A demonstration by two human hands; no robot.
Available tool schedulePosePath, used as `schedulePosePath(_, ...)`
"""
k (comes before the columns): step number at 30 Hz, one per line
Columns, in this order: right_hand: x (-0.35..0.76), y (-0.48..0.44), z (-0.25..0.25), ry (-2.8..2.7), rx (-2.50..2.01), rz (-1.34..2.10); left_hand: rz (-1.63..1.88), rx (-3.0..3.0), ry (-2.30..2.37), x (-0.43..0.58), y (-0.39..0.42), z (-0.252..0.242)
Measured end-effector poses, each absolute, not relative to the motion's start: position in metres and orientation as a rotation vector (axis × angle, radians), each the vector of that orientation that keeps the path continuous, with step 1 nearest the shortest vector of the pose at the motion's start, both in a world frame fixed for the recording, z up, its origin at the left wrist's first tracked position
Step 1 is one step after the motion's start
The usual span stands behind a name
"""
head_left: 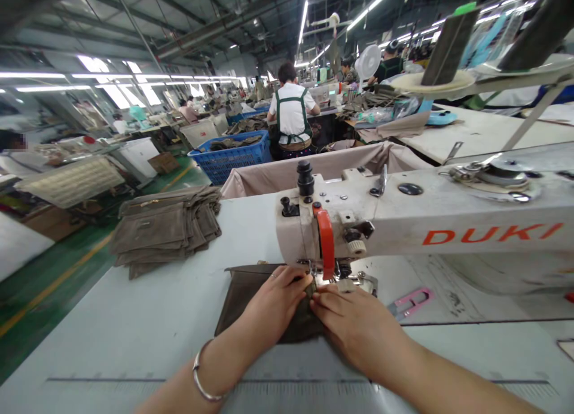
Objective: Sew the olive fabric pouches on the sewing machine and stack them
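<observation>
A dark olive-brown fabric piece (244, 294) lies flat on the sewing table, its far edge by the needle of the white sewing machine (385, 217). My left hand (282, 294) presses on it just left of the needle, fingers together and pinching the cloth near the presser foot. On the near right side of the needle, my right hand (352, 312) rests with fingers bent and pressed onto the same cloth. An orange guard (326, 241) hangs in front of the needle area and hides part of it.
Left of the machine sits a stack of brown fabric pieces (156, 229). Pink thread snips (412, 301) lie to the right of my right hand. Behind the machine are a cloth-lined bin (260, 178), a blue crate (233, 154) and a seated person (291, 112). Thread cones (451, 46) stand at upper right.
</observation>
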State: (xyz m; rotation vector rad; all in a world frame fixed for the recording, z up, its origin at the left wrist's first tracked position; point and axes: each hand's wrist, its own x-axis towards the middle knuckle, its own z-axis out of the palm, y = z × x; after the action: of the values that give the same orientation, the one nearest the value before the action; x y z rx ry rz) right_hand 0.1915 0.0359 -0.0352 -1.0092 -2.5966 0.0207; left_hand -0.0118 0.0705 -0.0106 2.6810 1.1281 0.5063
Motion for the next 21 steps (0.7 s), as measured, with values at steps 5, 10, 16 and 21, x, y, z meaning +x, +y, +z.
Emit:
schedulePosePath(5,0.193,0.037,-0.028,-2.615,-1.0,0.033,0.515,2.748,1.096,-0.009,0.071,-0.012)
schedulePosePath(10,0.198,0.036,-0.025,-2.619,-0.936,0.057,0.587,2.7,1.099,-0.007,0.061,-0.016)
schedulePosePath(16,0.196,0.034,-0.026,-2.627,-0.892,0.037,0.604,2.659,1.091,-0.01,0.064,-0.018)
schedulePosePath(21,0.195,0.034,-0.023,-2.64,-0.858,0.027,0.617,2.632,1.086,-0.013,0.07,-0.017)
